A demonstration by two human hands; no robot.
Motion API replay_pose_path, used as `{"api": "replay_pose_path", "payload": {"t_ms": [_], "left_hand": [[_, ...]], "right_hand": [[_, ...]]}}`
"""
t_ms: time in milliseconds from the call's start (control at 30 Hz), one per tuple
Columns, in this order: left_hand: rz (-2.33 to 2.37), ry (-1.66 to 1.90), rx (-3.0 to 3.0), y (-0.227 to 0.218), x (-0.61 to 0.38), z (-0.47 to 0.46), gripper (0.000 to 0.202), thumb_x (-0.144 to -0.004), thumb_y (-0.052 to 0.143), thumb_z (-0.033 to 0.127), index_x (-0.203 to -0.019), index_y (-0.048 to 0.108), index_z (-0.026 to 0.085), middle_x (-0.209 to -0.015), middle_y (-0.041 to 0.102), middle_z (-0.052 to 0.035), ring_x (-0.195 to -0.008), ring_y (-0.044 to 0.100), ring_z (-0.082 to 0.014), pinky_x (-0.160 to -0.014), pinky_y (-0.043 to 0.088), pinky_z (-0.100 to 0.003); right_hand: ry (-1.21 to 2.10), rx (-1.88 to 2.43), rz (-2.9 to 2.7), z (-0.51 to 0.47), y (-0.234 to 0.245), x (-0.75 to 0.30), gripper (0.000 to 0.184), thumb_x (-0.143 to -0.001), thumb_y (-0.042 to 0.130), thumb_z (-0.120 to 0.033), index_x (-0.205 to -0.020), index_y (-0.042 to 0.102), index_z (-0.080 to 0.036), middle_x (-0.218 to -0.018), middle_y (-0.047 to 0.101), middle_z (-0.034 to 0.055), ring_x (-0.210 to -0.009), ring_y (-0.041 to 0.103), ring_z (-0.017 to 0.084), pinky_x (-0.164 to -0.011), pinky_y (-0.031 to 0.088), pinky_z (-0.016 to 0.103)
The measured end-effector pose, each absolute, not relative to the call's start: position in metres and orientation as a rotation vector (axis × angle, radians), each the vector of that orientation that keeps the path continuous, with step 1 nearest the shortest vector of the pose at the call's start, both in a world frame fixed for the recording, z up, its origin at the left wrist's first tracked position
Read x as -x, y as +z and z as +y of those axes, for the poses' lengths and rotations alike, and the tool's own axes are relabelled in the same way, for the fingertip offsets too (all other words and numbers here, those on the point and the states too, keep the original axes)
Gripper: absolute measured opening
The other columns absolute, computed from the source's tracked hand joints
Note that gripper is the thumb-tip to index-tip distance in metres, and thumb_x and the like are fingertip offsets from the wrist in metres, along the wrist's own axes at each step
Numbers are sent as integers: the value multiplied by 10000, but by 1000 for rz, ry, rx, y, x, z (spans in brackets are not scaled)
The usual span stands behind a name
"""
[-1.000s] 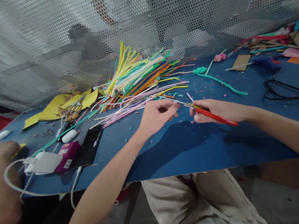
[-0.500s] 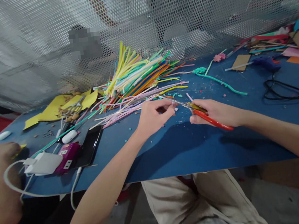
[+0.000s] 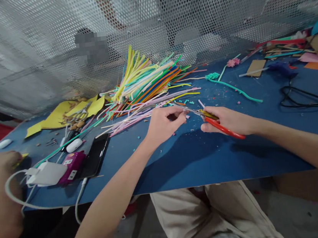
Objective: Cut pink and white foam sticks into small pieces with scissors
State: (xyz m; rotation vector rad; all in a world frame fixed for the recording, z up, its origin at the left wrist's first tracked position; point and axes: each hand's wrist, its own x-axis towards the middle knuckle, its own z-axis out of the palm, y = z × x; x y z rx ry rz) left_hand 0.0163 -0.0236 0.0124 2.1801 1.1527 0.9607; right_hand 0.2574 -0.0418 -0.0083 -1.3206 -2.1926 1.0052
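My right hand [image 3: 228, 119] grips a pair of scissors [image 3: 224, 127] with red and yellow handles, their blades pointing left toward my other hand. My left hand [image 3: 167, 122] is closed in a pinch beside the blades; what its fingertips hold is too small to make out. A short lilac piece [image 3: 187, 116] shows by those fingertips. Behind the left hand lie loose lilac and pink pipe cleaners [image 3: 125, 125], in front of a big many-coloured pile of pipe cleaners [image 3: 148, 78]. Small cut bits are scattered around both hands.
A black phone [image 3: 97, 153], a purple power block [image 3: 73, 164] and a white charger [image 3: 46, 173] with cables stand at left, near another person's hand [image 3: 1, 165]. At right are a blue glue gun [image 3: 283, 68], its black cord, and a turquoise stem [image 3: 238, 89]. Perforated metal rises behind.
The scissors and my right hand have shifted very slightly to the left. My left hand keeps its pinch in nearly the same spot.
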Motion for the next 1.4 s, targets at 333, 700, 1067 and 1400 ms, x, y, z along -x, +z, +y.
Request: {"api": "replay_pose_path", "payload": {"t_ms": [333,700,1067,1400], "left_hand": [[1139,967,-2095,10,-14,-22,219,-861,634,306,-827,785,152,-664,715,-22,-505,580,-99,-522,486,-207],[963,884,-1592,-6,-17,-5,508,-844,703,561,-1072,753,110,-963,773,-126,-642,626,-101,-656,566,-243],[962,794,-1662,-20,-32,-17,475,-822,713,595,-937,779,138,-864,782,-78,-565,604,-82,-559,513,-194],[1008,840,-1855,-19,-36,-25,418,-858,689,553,-859,791,147,-771,772,-56,-534,594,-89,-548,504,-194]], "right_hand": [[802,1415,-2179,-38,-13,-254,248,-824,613,-423,-760,466,-234,-684,547,-13,-619,439,155,-601,332,291],[816,1265,-1703,-18,-29,-259,374,-794,725,-553,-840,645,-191,-705,591,-3,-576,485,127,-549,407,280],[1072,935,-1505,-32,-29,-238,349,-737,834,-459,-919,681,-203,-905,725,48,-695,601,154,-621,512,291],[1147,872,-1362,-31,-35,-236,403,-653,906,-401,-877,635,-206,-849,733,28,-717,657,168,-740,555,334]]}}
